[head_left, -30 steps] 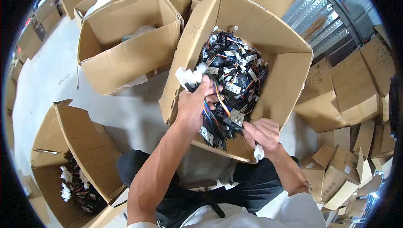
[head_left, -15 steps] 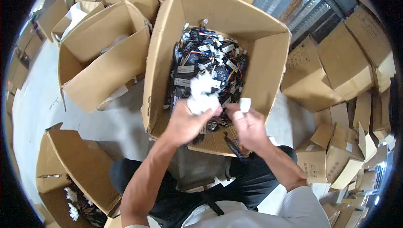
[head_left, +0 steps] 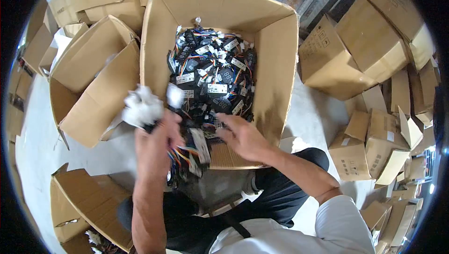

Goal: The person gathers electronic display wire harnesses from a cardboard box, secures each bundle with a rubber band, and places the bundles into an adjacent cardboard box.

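My left hand (head_left: 158, 141) is closed around a bunch of wired display boards (head_left: 200, 145), at the near left edge of the big carton. Their white connectors (head_left: 141, 106) stick up in a blurred cluster above the fist, and coloured wires and dark boards hang down to its right. My right hand (head_left: 245, 138) reaches over the near side of the carton, fingers stretched out and apart, with nothing seen in them. Beneath it, the open carton (head_left: 276, 67) holds a heap of small display boards (head_left: 224, 74) with wires and white plugs.
Left of the carton stands another open box (head_left: 100, 99). At lower left, a box (head_left: 89, 198) has more wired parts inside. Stacked cartons (head_left: 369, 43) and smaller open boxes (head_left: 369, 146) line the right side. My knees flank the carton's near edge.
My left hand has moved left, out to the carton's edge, carrying the wired bunch. The right hand has shifted left and no longer holds the white connector. The view has shifted too.
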`<state>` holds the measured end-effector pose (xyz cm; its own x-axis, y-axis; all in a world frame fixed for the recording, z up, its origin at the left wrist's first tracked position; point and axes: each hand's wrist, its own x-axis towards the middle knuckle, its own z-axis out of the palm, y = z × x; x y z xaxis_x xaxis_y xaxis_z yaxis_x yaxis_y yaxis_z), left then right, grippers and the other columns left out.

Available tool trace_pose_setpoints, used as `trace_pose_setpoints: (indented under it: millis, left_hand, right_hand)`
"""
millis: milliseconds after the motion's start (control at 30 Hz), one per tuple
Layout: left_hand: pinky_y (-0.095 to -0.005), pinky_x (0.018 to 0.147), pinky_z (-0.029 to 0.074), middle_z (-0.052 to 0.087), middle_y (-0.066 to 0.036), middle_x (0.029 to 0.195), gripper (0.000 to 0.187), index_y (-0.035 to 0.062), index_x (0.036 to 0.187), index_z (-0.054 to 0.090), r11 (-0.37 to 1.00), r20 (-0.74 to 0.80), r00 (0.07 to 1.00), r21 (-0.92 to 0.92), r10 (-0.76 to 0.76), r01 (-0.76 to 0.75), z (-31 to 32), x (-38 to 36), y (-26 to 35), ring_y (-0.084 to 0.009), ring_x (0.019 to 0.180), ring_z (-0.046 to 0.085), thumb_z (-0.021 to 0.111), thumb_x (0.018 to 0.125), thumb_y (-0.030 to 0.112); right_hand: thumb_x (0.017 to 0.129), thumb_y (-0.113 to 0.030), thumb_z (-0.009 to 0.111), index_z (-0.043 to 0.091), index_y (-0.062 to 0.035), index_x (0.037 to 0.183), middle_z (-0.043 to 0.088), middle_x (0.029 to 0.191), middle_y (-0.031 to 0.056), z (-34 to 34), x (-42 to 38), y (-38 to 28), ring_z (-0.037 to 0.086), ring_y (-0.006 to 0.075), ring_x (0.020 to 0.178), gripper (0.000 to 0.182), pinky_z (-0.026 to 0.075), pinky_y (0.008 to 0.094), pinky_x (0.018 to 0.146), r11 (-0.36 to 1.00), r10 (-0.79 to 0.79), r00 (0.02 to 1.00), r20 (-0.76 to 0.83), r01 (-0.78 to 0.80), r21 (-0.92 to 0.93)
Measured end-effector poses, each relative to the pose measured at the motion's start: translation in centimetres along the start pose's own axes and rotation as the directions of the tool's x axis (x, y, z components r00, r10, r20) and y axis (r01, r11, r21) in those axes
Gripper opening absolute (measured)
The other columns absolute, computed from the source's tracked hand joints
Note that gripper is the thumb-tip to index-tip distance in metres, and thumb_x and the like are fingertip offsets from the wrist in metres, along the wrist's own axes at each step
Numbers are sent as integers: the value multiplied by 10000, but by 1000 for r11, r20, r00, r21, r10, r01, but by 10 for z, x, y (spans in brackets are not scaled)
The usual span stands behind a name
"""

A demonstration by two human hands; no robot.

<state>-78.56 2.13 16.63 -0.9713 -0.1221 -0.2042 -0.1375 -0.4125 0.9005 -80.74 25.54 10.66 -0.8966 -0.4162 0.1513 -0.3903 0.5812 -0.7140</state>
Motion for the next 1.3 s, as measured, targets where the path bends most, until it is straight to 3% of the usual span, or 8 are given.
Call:
trace_pose_setpoints:
  millis: [233,467,533,733,867,1133,1200,1300]
  left_hand:
    - [-251,498,349,468,18,656,240,3,942,601,985,-312,938,-40,149,-169,-12,15,27,-86,514,397,635,983,237]
    - [-257,483,358,473,12,654,262,-14,922,618,993,-262,958,0,113,-117,-12,13,27,-93,502,415,632,988,239]
    - [-258,485,367,477,10,649,264,-20,929,626,992,-274,953,31,127,-123,-18,16,30,-93,505,423,634,987,238]
    - [-242,492,375,530,7,652,270,-14,955,658,962,-330,907,165,261,-217,-21,22,37,-81,528,469,630,992,253]
    - [-230,501,370,536,20,630,268,-6,976,668,975,-303,928,122,217,-188,-24,25,32,-63,539,480,630,995,259]
    - [-240,518,418,623,42,750,161,25,983,698,976,-288,937,140,199,-164,-22,25,29,-34,612,526,644,977,176]
    - [-249,571,438,629,35,756,182,13,1002,698,983,-304,939,136,159,-122,-20,25,28,-37,651,527,642,978,185]
    - [-262,616,443,647,14,786,220,-16,1042,678,973,-287,933,139,215,-181,-17,27,24,-54,702,539,636,979,191]
  right_hand:
    - [904,-299,607,604,15,932,647,967,284,28,66,115,633,454,918,316,495,485,796,923,349,937,-21,-348,-166]
    - [844,-283,653,650,-9,1134,652,1111,258,52,174,163,613,411,1098,399,485,450,962,834,357,891,-280,-439,-334]
    - [833,-225,659,622,-11,1156,612,1212,251,55,193,169,585,423,1129,389,480,466,971,852,69,894,-443,-283,-439]
    - [869,-412,668,621,-64,1177,648,1178,218,48,246,199,613,400,1110,466,515,475,942,756,282,936,-210,-351,-553]
    - [805,-368,689,722,-57,1043,701,1054,220,53,264,211,664,366,1015,393,524,433,898,766,477,860,-179,-507,-394]
    - [855,-207,627,652,46,1029,717,879,200,65,257,188,701,290,764,308,564,377,707,945,205,900,-385,-284,-161]
    - [936,-145,563,586,12,1019,668,766,119,52,253,145,645,194,622,179,549,339,559,884,356,885,-301,-215,415]
    - [1015,-217,545,551,-20,973,583,715,47,15,237,94,553,119,513,201,490,297,444,788,333,932,-146,-190,586]
